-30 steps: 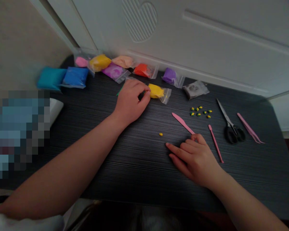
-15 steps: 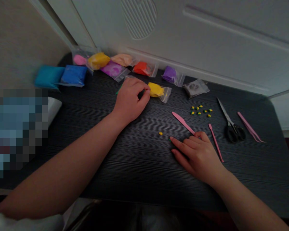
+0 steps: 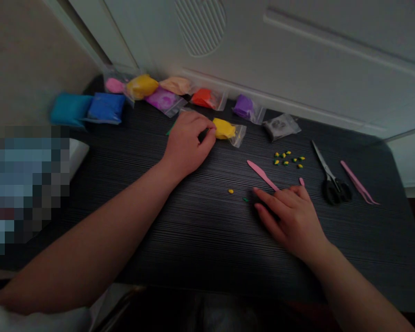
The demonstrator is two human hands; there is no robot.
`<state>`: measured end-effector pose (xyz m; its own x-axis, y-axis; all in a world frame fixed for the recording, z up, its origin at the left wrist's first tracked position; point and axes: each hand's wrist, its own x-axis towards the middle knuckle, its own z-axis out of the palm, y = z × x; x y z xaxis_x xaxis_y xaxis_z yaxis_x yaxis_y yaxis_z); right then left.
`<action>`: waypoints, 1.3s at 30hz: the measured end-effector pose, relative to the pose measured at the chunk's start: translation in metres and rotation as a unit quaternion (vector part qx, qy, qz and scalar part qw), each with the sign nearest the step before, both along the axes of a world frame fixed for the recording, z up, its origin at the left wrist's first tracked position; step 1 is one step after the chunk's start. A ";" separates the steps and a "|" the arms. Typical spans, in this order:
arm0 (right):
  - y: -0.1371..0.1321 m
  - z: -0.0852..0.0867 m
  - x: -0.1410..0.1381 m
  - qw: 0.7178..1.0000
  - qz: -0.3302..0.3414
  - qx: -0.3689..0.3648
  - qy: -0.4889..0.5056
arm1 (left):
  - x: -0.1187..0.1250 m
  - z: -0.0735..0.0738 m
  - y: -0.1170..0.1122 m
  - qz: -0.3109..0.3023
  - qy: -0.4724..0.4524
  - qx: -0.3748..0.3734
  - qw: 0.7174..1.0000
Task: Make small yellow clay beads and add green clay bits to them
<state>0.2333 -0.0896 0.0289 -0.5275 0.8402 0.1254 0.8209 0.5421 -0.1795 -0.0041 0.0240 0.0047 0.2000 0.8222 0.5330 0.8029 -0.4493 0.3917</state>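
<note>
My left hand [image 3: 187,140] rests at the back of the black table [image 3: 193,240], fingers curled and pinched beside a small bag of yellow clay [image 3: 224,129]; what they pinch is hidden. My right hand [image 3: 290,216] lies flat on the table, fingers stretched out to the left. Just past its fingertips sit a tiny green clay bit [image 3: 245,199] and a tiny yellow piece [image 3: 230,191]. A pink modelling knife [image 3: 262,174] runs under the right hand's far side.
Bags of coloured clay line the back edge: teal [image 3: 67,109], blue [image 3: 105,107], orange-yellow [image 3: 142,86], magenta [image 3: 164,99], red [image 3: 203,97], purple [image 3: 244,107], grey [image 3: 280,127]. Several small yellow-green pieces [image 3: 288,159], black scissors [image 3: 332,180] and pink tweezers [image 3: 358,182] lie right.
My right hand slid to the right across the table, uncovering a tiny green bit near its fingertips. The left hand stayed by the yellow bag.
</note>
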 end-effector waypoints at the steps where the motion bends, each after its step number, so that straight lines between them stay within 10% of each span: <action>1: 0.002 0.000 0.002 0.999 -0.023 0.022 0.008 | 0.000 0.000 0.000 -0.001 0.001 0.001 1.000; 9: 0.019 -0.011 0.012 0.991 -0.126 0.038 0.024 | -0.001 -0.002 0.001 -0.007 -0.009 0.004 1.000; 39: -0.021 -0.007 -0.013 0.998 -0.043 0.008 -0.041 | 0.001 -0.002 0.002 -0.014 -0.017 0.014 1.000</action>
<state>0.2201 -0.1102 0.0217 -0.4632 0.8808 0.0985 0.8757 0.4719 -0.1022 -0.0034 0.0258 0.0032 0.2054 0.8007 0.5628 0.7762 -0.4835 0.4046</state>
